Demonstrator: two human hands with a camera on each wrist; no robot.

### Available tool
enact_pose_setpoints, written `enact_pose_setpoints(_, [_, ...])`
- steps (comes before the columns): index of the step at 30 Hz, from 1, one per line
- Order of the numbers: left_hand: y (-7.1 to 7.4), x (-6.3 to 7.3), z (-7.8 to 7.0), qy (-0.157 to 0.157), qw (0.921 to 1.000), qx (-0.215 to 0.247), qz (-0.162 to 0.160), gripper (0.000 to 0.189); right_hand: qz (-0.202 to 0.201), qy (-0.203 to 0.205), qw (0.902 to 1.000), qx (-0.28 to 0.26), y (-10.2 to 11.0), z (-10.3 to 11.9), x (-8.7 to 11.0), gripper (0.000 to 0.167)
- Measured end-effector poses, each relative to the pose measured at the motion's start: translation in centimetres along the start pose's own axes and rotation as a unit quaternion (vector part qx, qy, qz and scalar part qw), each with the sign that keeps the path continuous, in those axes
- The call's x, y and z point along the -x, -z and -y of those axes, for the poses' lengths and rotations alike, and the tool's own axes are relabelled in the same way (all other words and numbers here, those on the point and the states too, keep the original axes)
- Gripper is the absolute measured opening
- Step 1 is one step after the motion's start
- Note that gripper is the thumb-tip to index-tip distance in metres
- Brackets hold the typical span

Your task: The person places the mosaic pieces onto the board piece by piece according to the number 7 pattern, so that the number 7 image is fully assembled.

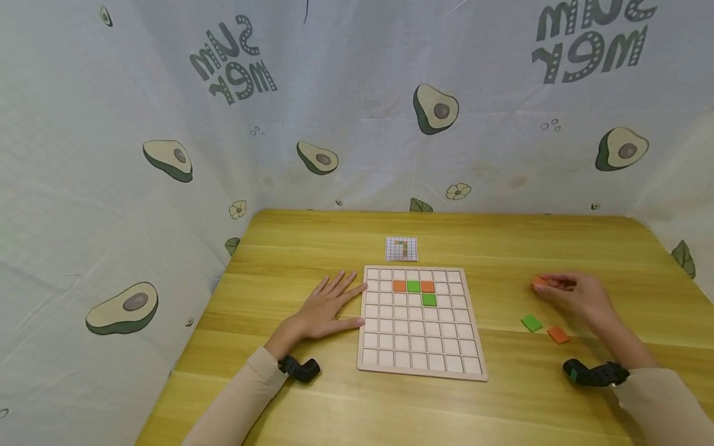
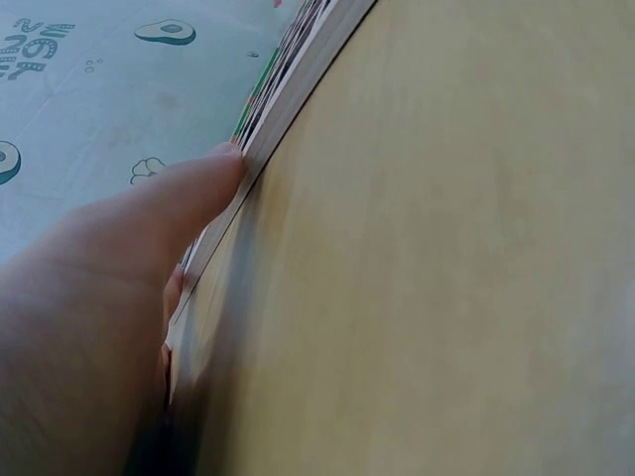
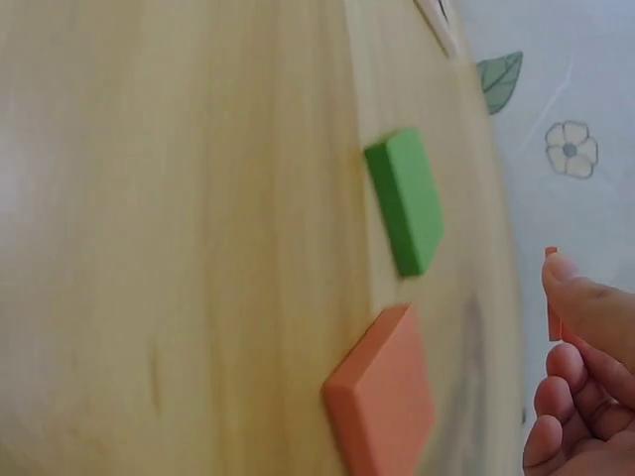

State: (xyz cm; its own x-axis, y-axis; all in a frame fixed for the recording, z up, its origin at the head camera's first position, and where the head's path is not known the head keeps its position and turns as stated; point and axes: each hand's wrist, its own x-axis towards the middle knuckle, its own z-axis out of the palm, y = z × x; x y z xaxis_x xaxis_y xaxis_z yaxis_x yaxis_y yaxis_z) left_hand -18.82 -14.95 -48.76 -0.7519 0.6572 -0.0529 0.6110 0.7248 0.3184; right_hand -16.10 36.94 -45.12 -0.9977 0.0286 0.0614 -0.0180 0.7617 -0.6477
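My left hand [image 1: 326,308] lies flat with spread fingers at the left side of a wooden grid board [image 1: 413,365], its thumb and a fingertip at the board's edge. The left wrist view shows the thumb [image 2: 198,193] against that edge. In the board's upper rows sit orange and green tiles: an orange tile [image 1: 399,285], a green tile [image 1: 413,286], another orange tile [image 1: 427,287] and a green one below it. Out to the right, my right hand [image 1: 580,297] pinches an orange square tile [image 3: 554,297] between thumb and finger, raised over the table.
A loose green tile [image 1: 532,323] and a loose orange tile [image 1: 558,335] lie on the table just below the right hand. Behind the board is a small card [image 1: 401,249] printed with a coloured grid pattern. A white curtain [image 1: 357,105] with avocado prints hangs around the table.
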Motion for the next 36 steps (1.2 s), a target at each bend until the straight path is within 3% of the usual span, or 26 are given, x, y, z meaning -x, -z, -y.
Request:
enact_pose_setpoints(6, [0.0,-0.1,0.1,0.000,1.0000,0.002,0.000,0.080,-0.015,0.041,0.9989,0.016,-0.3,2.4,0.1,0.044])
enact_pose_setpoints(16, [0.0,0.0,0.0,-0.001,1.0000,0.002,-0.004,0.079,-0.016,0.110,0.9935,-0.022,-2.0,6.3,0.8,0.028])
enact_pose_setpoints(23, [-0.1,-0.1,0.2,0.005,1.0000,0.001,0.001,0.079,0.001,0.131,0.9894,-0.062,-3.7,8.7,1.1,0.023])
enact_pose_setpoints(36, [0.3,0.0,-0.1,0.003,1.0000,0.004,0.003,0.079,0.031,0.156,0.9834,-0.088,-7.0,11.8,1.7,0.018])
